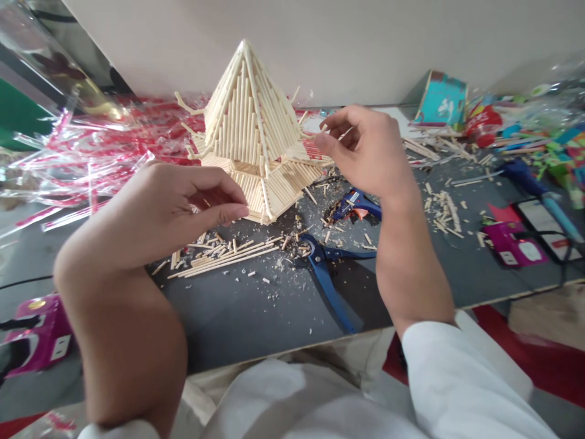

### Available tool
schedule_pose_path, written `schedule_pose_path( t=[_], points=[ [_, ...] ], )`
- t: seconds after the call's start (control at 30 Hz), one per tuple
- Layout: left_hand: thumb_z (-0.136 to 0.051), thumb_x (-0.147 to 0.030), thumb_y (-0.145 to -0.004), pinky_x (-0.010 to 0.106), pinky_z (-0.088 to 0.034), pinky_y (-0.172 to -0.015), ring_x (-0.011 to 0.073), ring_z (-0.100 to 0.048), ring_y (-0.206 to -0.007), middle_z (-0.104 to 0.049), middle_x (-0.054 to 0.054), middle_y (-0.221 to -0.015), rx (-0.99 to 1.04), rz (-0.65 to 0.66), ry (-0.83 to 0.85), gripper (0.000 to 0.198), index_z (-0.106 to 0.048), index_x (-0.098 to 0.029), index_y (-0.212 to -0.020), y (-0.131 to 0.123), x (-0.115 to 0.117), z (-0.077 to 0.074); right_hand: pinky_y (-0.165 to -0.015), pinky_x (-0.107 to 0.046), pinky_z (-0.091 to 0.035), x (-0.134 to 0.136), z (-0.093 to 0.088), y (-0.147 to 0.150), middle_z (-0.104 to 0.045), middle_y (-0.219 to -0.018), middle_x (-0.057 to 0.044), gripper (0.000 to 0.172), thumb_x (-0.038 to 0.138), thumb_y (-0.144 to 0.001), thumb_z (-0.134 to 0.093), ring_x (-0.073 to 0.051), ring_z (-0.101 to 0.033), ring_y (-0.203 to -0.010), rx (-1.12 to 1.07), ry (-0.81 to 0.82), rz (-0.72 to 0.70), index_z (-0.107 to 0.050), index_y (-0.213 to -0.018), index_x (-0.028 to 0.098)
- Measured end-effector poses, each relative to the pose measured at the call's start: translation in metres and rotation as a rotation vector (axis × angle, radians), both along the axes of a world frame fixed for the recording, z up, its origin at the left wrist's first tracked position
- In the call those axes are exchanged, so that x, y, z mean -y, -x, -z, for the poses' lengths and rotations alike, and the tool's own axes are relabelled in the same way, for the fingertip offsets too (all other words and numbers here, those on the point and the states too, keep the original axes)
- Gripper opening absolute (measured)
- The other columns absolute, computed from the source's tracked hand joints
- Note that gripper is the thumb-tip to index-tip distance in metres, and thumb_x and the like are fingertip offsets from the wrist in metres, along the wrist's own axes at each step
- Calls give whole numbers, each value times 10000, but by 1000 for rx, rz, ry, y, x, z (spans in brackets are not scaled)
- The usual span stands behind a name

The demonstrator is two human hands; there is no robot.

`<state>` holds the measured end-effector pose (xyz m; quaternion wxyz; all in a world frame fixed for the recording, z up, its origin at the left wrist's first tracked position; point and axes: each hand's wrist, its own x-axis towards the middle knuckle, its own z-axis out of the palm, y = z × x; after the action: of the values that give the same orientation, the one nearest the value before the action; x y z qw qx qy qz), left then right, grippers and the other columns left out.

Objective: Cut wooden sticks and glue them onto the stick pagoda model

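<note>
A pagoda-like model [249,116] built of thin wooden sticks stands on the dark table, with a pointed roof above a wider sloping skirt. My left hand [196,198] is closed, thumb and fingers pinching the near left edge of the lower skirt. On the other side my right hand [359,146] pinches the model at a projecting stick on its right, its remaining fingers curled. Blue cutting pliers [326,274] lie with spread handles in front of the model. Loose wooden sticks [228,259] and short offcuts lie near my left hand.
A blue glue gun [354,204] lies beneath my right wrist. Red and clear plastic wrappers [123,134] heap up at the left. Toward the right are a turquoise box [441,100], scattered offcuts [445,213] and a magenta device [514,244] with a cable. A wall [320,49] rises behind.
</note>
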<state>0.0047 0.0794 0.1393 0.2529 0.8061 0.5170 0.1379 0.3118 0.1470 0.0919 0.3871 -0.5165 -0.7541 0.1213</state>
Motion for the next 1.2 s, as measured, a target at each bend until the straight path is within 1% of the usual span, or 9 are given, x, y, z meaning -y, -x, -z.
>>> schedule_pose_path(
  t=[0.17,0.33,0.47,0.67,0.77,0.87,1.0,1.13,1.2],
  points=[
    [-697,-560,-924,260,-506,-647,134,-648,-733,-748,-47,-877,-4,17,-16,252,-750,-325,-1002,2,1,2,-652,-376,-556,-2,1,1,-786,-893,-64,278,549,-910,-739,-241,-715,-735,21,23,-8,-721,-913,272],
    [-708,-558,-910,249,-517,-620,140,-665,-712,-755,-44,-854,17,27,-19,250,-757,-332,-1006,3,0,3,-690,-387,-575,-1,-2,-1,-782,-862,-66,277,544,-899,-748,-252,-718,-768,23,26,-25,-728,-881,268],
    [-713,-532,-892,255,-553,-623,156,-693,-715,-770,-23,-857,40,18,-14,242,-779,-327,-1003,3,-2,4,-675,-376,-573,-1,-2,-4,-775,-841,-64,297,551,-887,-760,-245,-709,-752,12,43,-47,-744,-891,254],
    [-714,-522,-884,247,-561,-621,157,-709,-731,-781,-6,-869,59,0,0,261,-787,-317,-1028,3,-1,5,-600,-331,-539,-4,3,-5,-774,-925,-64,364,589,-856,-795,-222,-703,-788,-105,88,-83,-742,-989,254],
    [-712,-512,-895,249,-553,-630,158,-708,-738,-785,-2,-879,53,5,0,249,-784,-310,-1020,3,-1,5,-583,-333,-524,-3,0,-5,-777,-939,-69,426,644,-838,-792,-228,-703,-780,-140,80,-71,-740,-999,254],
    [-727,-501,-888,258,-546,-632,170,-710,-755,-789,4,-886,66,2,7,238,-787,-308,-1013,3,-1,6,-575,-328,-501,0,-4,-6,-784,-949,-68,465,699,-857,-742,-218,-694,-753,-132,46,-30,-736,-1016,263],
    [-733,-514,-880,264,-549,-638,176,-712,-763,-789,0,-881,72,4,3,249,-788,-308,-1009,4,-1,7,-594,-352,-509,1,-5,-5,-792,-964,-67,420,686,-906,-690,-221,-690,-741,-128,-20,15,-749,-989,278],
    [-719,-498,-904,245,-530,-625,132,-682,-708,-778,-21,-870,50,24,-2,227,-778,-308,-1014,3,-1,5,-597,-370,-518,-1,-2,-2,-791,-937,-58,322,605,-910,-732,-225,-689,-708,-142,-48,1,-769,-948,288],
    [-715,-501,-905,247,-526,-625,130,-677,-708,-774,-17,-867,50,18,-4,251,-783,-299,-1037,3,-1,5,-600,-357,-516,-2,-2,-1,-786,-915,-53,295,577,-916,-739,-215,-687,-703,-143,-62,3,-769,-938,284]
  ],
)
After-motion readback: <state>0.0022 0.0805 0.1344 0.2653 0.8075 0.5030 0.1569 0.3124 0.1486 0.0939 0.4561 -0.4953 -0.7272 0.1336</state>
